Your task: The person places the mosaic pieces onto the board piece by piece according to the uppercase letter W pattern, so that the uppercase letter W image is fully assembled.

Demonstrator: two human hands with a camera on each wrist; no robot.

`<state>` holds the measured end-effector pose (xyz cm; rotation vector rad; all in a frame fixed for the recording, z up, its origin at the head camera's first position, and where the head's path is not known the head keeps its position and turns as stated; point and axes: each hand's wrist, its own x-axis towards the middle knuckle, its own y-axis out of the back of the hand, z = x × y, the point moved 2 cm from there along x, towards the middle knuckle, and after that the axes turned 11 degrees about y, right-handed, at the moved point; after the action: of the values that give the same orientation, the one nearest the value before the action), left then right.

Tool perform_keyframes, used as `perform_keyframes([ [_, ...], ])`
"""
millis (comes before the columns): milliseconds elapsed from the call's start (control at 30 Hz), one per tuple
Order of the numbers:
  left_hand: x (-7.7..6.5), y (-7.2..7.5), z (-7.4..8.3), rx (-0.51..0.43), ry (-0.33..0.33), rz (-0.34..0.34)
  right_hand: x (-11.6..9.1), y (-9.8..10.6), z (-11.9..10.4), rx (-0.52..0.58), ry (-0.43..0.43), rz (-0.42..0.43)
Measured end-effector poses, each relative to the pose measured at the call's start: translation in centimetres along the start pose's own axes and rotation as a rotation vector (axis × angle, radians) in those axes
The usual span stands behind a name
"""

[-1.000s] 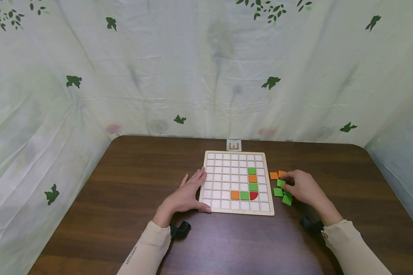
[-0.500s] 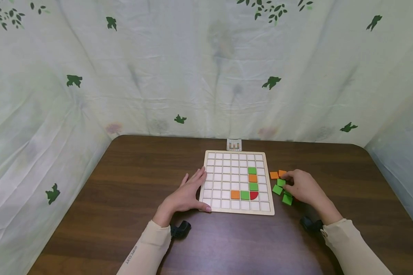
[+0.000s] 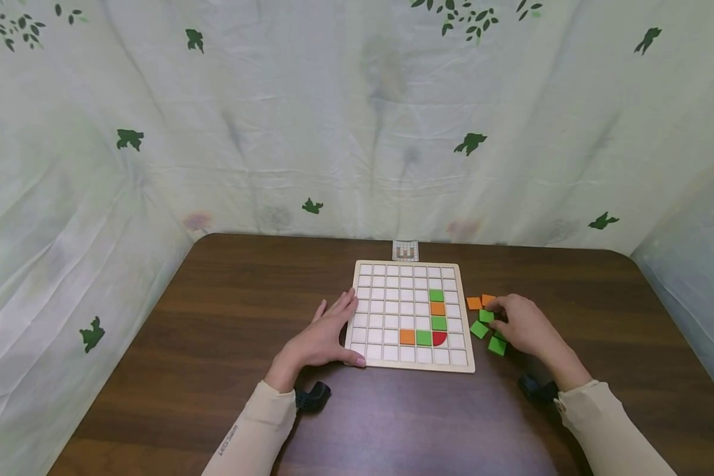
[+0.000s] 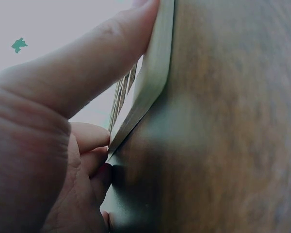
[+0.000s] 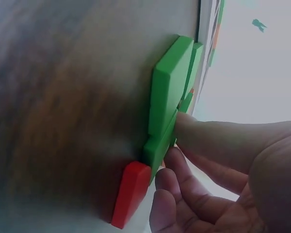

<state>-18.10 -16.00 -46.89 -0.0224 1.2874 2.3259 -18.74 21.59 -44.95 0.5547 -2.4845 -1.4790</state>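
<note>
A square grid board with white cells lies on the table. Green, orange and red tiles fill several cells, among them a red tile with one rounded corner. My left hand rests against the board's left side, thumb on its near edge, fingers fairly straight. To the board's right, my right hand has thumb and fingertips around a green tile in a loose group. More green tiles lean on one another in the right wrist view, beside a red tile. The hand partly hides the group.
Two orange tiles lie at the far end of the loose group. Behind the board is a small printed card at the back edge of the brown table. A pale curtain with green leaf shapes hangs beyond.
A loose green tile near my right thumb has turned askew and slid slightly toward the board. My hands have stayed almost still.
</note>
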Motion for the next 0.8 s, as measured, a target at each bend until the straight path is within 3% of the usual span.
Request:
perform_keyframes([
  [333, 0.0, 0.0, 0.0, -0.001, -0.003, 0.003, -0.3, 0.5, -0.9, 0.017, -0.026, 0.024],
  [800, 0.0, -0.1, -0.1, -0.008, 0.003, 0.005, 0.0, 0.2, -3.5, 0.053, 0.018, 0.094],
])
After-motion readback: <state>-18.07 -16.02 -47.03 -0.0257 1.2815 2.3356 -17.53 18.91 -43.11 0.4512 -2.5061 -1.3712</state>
